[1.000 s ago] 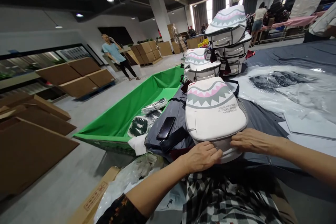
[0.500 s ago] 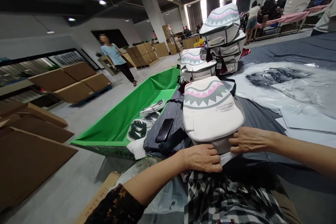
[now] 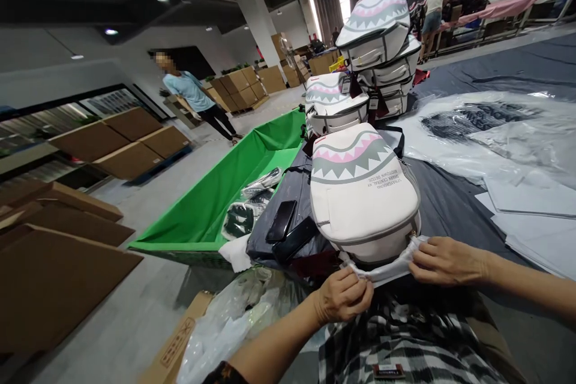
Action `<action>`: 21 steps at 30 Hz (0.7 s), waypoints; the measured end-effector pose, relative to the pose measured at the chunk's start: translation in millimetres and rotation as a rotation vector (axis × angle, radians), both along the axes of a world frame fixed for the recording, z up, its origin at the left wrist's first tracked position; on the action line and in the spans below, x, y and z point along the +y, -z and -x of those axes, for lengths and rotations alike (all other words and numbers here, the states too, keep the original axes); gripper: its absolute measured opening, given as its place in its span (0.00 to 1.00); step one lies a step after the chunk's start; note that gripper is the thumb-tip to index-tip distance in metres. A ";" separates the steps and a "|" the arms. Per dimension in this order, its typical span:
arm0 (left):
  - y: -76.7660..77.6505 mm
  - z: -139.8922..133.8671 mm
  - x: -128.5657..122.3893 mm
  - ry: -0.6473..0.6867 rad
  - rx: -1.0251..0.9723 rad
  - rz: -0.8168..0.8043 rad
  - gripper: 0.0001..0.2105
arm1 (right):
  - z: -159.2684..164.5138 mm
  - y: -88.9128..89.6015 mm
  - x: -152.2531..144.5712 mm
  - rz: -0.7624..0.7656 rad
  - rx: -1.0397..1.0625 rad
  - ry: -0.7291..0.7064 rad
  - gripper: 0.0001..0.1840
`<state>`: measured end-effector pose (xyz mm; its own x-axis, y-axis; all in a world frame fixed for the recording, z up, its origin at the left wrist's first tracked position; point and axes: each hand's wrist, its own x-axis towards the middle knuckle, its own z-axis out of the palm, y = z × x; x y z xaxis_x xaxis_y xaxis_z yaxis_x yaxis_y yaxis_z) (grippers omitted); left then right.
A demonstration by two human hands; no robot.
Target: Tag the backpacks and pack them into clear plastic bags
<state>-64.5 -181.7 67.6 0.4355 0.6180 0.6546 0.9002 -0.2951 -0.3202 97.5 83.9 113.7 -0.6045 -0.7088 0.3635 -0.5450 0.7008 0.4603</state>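
A white backpack (image 3: 364, 204) with a pink and grey zigzag-tooth print lies on the dark-covered table, its near end toward me. Around that near end runs the gathered edge of a thin white plastic bag (image 3: 389, 272). My left hand (image 3: 344, 295) pinches this edge at the left, fingers curled closed. At the right, my right hand (image 3: 443, 261) grips the same edge, also closed. Both hands sit just in front of the backpack. How far the bag reaches beneath it is hidden.
More white backpacks (image 3: 375, 30) are stacked behind. A phone (image 3: 281, 221) and a black case (image 3: 296, 239) lie left of the backpack. A green-lined bin (image 3: 193, 210) holds wrapped items. Plastic wrapping (image 3: 495, 126) covers the table's right. A person (image 3: 191, 93) walks beyond the bin.
Both hands have moved down toward me, drawing the white bag edge out from the backpack's near end, where more of it shows. The person in the background has shifted slightly.
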 end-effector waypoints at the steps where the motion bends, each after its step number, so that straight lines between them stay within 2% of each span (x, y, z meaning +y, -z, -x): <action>1: 4.7 -3.7 -2.2 -0.026 -0.047 0.006 0.06 | -4.4 10.6 -0.6 0.050 0.037 0.021 0.12; 3: 6.4 -11.0 -6.9 -0.056 -0.101 0.046 0.08 | -12.7 31.4 -4.2 0.143 0.090 0.101 0.13; 5: -1.8 -18.6 -10.3 0.005 -0.122 0.031 0.08 | -21.7 48.3 -11.8 0.271 0.109 0.192 0.12; 7: -16.6 -25.7 -7.9 0.082 -0.159 -0.031 0.07 | -30.6 58.3 -22.6 0.528 0.118 0.294 0.09; 8: -25.1 -28.5 -3.2 0.052 -0.199 -0.028 0.08 | -34.1 60.2 -28.5 0.707 0.129 0.359 0.07; 9: -33.8 -30.4 4.1 -0.031 -0.257 0.021 0.09 | -36.3 60.0 -34.5 0.898 0.132 0.436 0.06; 10: -42.2 -31.5 13.6 -0.149 -0.322 0.131 0.10 | -36.9 58.0 -40.2 1.078 0.124 0.512 0.06; 12: -57.1 -31.2 36.0 -0.384 -0.440 0.479 0.14 | -32.8 50.5 -50.2 1.351 0.062 0.637 0.09; 14: -68.3 -29.7 56.5 -0.487 -0.516 0.835 0.18 | -22.9 41.9 -57.6 1.508 -0.028 0.719 0.14; 15: -72.0 -29.2 64.1 -0.500 -0.542 0.963 0.19 | -17.0 38.4 -60.1 1.556 -0.058 0.755 0.17; 17: -74.2 -28.8 72.6 -0.470 -0.614 1.094 0.20 | -6.0 33.8 -62.6 1.605 -0.069 0.819 0.22; 21: -60.0 -30.5 72.2 -0.333 -0.896 1.146 0.25 | 4.7 36.2 -61.2 1.679 0.019 0.827 0.27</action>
